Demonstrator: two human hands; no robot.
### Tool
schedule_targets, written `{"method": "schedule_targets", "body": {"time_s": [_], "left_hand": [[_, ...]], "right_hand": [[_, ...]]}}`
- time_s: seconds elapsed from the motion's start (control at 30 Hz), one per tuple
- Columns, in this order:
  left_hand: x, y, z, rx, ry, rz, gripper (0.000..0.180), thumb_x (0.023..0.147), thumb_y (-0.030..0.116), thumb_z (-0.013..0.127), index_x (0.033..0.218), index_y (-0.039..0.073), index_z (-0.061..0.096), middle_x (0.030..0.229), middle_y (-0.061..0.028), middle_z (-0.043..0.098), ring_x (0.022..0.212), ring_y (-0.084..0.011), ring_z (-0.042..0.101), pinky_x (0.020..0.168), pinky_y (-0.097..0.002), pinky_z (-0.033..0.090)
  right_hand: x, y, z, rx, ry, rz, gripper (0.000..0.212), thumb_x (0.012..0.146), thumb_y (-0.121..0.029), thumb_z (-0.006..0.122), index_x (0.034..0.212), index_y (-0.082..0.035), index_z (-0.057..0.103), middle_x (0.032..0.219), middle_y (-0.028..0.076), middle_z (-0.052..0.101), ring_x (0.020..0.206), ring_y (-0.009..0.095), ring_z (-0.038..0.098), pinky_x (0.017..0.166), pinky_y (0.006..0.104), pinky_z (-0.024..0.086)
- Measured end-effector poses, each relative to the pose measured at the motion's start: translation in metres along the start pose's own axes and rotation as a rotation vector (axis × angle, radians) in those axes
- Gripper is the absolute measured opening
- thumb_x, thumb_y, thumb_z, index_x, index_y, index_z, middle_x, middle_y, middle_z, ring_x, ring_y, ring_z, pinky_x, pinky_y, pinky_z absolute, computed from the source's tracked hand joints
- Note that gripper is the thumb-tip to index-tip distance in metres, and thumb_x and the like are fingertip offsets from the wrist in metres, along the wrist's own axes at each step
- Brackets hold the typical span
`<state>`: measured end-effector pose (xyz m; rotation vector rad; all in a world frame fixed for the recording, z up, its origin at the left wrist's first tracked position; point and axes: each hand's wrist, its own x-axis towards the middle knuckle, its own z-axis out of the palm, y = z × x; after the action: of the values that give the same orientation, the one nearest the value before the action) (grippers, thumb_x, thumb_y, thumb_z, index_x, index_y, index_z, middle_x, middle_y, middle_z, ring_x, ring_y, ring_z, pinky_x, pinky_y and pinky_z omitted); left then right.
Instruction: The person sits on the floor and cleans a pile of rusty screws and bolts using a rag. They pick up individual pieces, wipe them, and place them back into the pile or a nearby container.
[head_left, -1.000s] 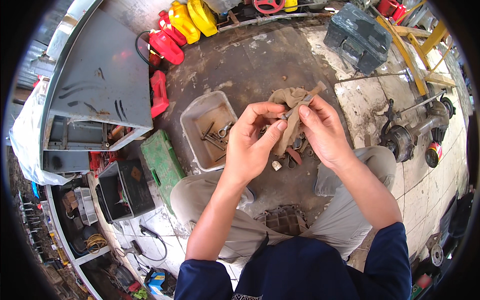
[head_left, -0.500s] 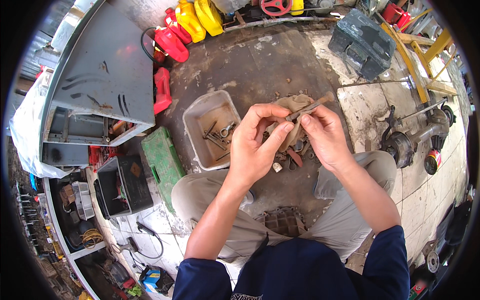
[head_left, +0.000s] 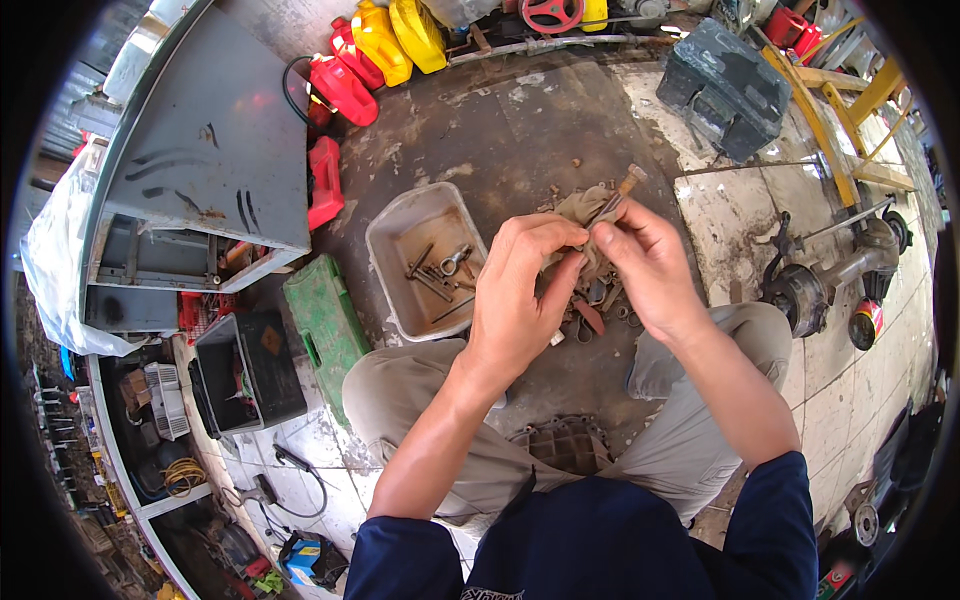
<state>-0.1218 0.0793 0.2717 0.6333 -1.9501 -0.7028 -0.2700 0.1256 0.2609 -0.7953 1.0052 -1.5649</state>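
Observation:
My right hand (head_left: 655,270) grips a long rusty bolt (head_left: 626,188) between thumb and fingers. The bolt slants, its head up and away to the right. At its lower end the fingers of my left hand (head_left: 520,290) are pinched together on it; the fingertips hide that end. Behind the hands is a brown rag (head_left: 585,205), partly covered by them. Below the rag, a pile of small metal parts (head_left: 605,290) lies on the floor. Left of the hands stands a grey plastic basin (head_left: 385,250) with several bolts (head_left: 430,275) and a ring-ended part (head_left: 457,260) inside.
A green case (head_left: 325,310) lies beside the basin, near an open black box (head_left: 255,370). Far left stands a grey metal cabinet (head_left: 220,130). Red and yellow jugs (head_left: 380,45) line the back. A dark toolbox (head_left: 722,90) and an axle-like part (head_left: 820,285) sit right.
The bolt has tipped more upright, its head shifting left and lower end dropping nearer my left fingertips. My left hand has turned, and its fingers have closed in more.

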Motion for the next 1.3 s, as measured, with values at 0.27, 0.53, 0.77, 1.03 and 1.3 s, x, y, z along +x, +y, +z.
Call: {"method": "schedule_targets", "body": {"time_s": [0.27,0.53,0.77,1.03,1.3], "left_hand": [[-0.002,-0.001,0.003,0.041,0.0,0.045,0.03,0.074,-0.007,0.073,0.098,0.003,0.057,0.099,-0.0116,0.063,0.088,-0.0213,0.062,0.076,-0.0301,0.05],[-0.004,-0.003,0.003,0.017,0.002,0.041,0.03,0.074,-0.007,0.073,0.097,0.003,0.057,0.099,-0.0114,0.062,0.085,-0.0213,0.062,0.073,-0.0303,0.05],[0.002,-0.007,-0.009,0.153,-0.019,0.155,0.039,0.069,0.001,0.077,0.104,0.01,0.06,0.104,-0.006,0.059,0.096,-0.0274,0.056,0.078,-0.0375,0.045],[0.014,-0.006,-0.035,0.081,-0.298,-0.019,0.095,0.059,0.01,0.084,0.142,0.006,0.038,0.139,-0.0144,0.043,0.126,-0.0336,0.043,0.104,-0.0408,0.037],[0.011,-0.007,-0.034,-0.076,-0.457,-0.121,0.089,0.058,0.014,0.086,0.136,0.007,0.044,0.136,-0.0138,0.045,0.129,-0.0309,0.042,0.106,-0.0403,0.035]], "right_hand": [[0.001,-0.002,-0.009,-0.159,-0.072,-0.029,0.008,0.094,-0.013,0.06,0.089,-0.006,0.061,0.087,-0.004,0.058,0.081,0.003,0.052,0.073,0.0193,0.043],[0.006,-0.017,-0.007,0.078,0.073,0.025,0.009,0.095,-0.013,0.059,0.096,-0.005,0.064,0.093,-0.002,0.064,0.084,0.003,0.055,0.077,0.0213,0.045],[-0.003,-0.004,-0.003,-0.015,-0.147,0.134,0.009,0.094,-0.013,0.061,0.091,-0.005,0.062,0.087,-0.006,0.057,0.083,0.001,0.049,0.073,0.0189,0.04],[0.0,-0.016,-0.015,-0.247,-0.385,0.318,0.012,0.092,-0.015,0.063,0.09,-0.003,0.061,0.08,-0.005,0.057,0.072,0.001,0.049,0.062,0.0199,0.041],[0.003,-0.021,-0.018,-0.311,-0.492,0.344,0.014,0.092,-0.016,0.062,0.089,-0.002,0.062,0.081,-0.001,0.063,0.076,0.002,0.054,0.066,0.0206,0.045]]}}
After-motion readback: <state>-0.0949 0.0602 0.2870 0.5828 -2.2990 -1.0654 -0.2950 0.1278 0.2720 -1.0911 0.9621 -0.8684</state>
